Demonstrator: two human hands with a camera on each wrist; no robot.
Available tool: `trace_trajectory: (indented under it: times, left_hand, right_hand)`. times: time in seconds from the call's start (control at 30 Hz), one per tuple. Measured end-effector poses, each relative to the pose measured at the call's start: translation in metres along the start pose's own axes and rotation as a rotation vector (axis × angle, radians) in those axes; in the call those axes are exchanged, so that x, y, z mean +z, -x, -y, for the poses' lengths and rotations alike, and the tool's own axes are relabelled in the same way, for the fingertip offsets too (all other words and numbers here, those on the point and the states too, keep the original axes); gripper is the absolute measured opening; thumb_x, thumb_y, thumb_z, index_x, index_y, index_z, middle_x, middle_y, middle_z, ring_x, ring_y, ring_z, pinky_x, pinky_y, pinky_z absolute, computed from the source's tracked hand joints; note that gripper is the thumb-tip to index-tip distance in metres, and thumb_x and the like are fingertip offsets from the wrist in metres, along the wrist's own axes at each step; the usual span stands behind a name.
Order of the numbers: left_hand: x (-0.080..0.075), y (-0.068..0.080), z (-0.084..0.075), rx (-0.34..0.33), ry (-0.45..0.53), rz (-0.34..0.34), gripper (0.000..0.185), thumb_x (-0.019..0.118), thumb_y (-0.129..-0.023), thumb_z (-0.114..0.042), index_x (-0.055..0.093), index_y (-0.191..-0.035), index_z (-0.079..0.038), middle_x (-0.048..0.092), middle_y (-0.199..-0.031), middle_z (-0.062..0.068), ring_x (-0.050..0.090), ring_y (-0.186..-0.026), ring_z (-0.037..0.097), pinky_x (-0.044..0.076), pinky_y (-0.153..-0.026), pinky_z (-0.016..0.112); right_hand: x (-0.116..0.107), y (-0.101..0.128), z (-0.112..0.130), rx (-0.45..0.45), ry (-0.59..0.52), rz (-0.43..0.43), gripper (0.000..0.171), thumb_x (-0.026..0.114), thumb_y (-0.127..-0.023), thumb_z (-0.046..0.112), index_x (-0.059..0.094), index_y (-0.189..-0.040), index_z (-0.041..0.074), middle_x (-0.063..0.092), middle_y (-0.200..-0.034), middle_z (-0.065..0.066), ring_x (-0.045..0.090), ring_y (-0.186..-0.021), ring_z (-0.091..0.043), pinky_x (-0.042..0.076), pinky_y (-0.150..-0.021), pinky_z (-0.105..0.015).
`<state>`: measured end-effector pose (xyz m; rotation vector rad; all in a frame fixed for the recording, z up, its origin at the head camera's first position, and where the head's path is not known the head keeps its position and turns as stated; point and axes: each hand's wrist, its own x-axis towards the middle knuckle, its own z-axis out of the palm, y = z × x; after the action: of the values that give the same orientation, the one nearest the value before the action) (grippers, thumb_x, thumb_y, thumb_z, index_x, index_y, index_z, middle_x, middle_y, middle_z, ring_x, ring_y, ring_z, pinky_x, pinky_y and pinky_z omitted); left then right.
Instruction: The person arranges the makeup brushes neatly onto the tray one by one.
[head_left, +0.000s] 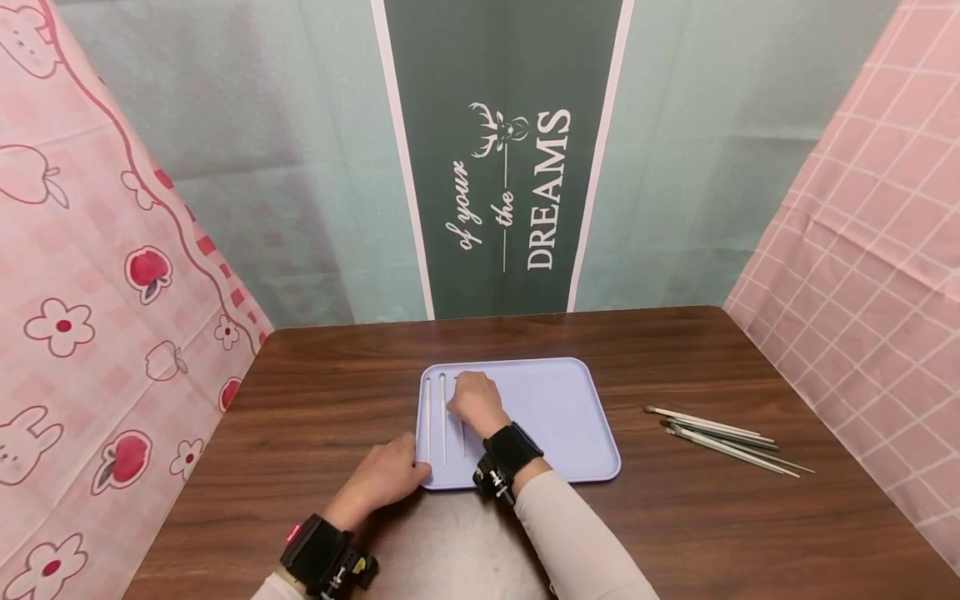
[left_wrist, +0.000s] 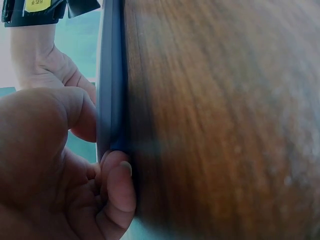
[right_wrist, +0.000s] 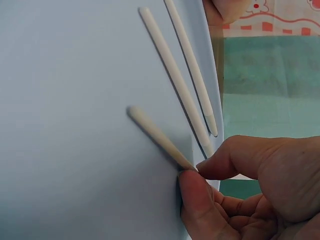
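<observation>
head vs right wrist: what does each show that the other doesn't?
Head only: the left hand gripping the near left corner of the lilac tray, the wooden table, a loose bunch of brushes lying to the right of the tray, and the printed backdrop.
Right wrist only: the thumb and fingers pinching one end of the third stick, a contact the back of the hand hides from the head camera.
Both: the right hand on the tray's left part, beside two pale sticks lying side by side.
</observation>
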<state>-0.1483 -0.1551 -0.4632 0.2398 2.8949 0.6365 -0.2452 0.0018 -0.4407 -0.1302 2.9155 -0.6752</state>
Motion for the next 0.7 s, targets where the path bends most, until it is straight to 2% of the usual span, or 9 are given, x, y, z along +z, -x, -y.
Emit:
trace_trajectory:
  times: [0.43, 0.57, 0.7]
  left_hand:
    - [0.002, -0.001, 0.001, -0.005, 0.016, -0.003, 0.023, 0.067, -0.085, -0.024, 0.056, -0.094, -0.005, 0.052, -0.075, 0.002, 0.050, -0.067, 0.021, 0.044, -0.062, 0.038]
    - [0.002, -0.001, 0.000, 0.001, 0.010, -0.008, 0.024, 0.067, -0.085, -0.025, 0.057, -0.095, -0.005, 0.053, -0.076, 0.003, 0.050, -0.067, 0.021, 0.045, -0.063, 0.039]
    - [0.001, 0.000, 0.000, -0.003, 0.011, -0.008, 0.025, 0.067, -0.085, -0.025, 0.057, -0.096, -0.004, 0.052, -0.076, 0.003, 0.050, -0.067, 0.021, 0.045, -0.063, 0.039]
  right_hand:
    - [-0.002, 0.001, -0.005, -0.005, -0.023, 0.013, 0.029, 0.071, -0.086, 0.019, 0.055, -0.065, 0.009, 0.056, -0.067, -0.006, 0.056, -0.063, -0.021, 0.044, -0.057, -0.030]
    - [-0.010, 0.002, -0.010, 0.007, -0.018, 0.057, 0.034, 0.069, -0.089, 0.025, 0.051, -0.063, 0.012, 0.052, -0.064, -0.004, 0.053, -0.061, -0.020, 0.040, -0.056, -0.030]
    - [-0.025, 0.005, -0.019, -0.005, 0.039, 0.093, 0.033, 0.067, -0.090, 0.028, 0.052, -0.064, 0.012, 0.052, -0.066, -0.003, 0.051, -0.062, -0.020, 0.040, -0.057, -0.032]
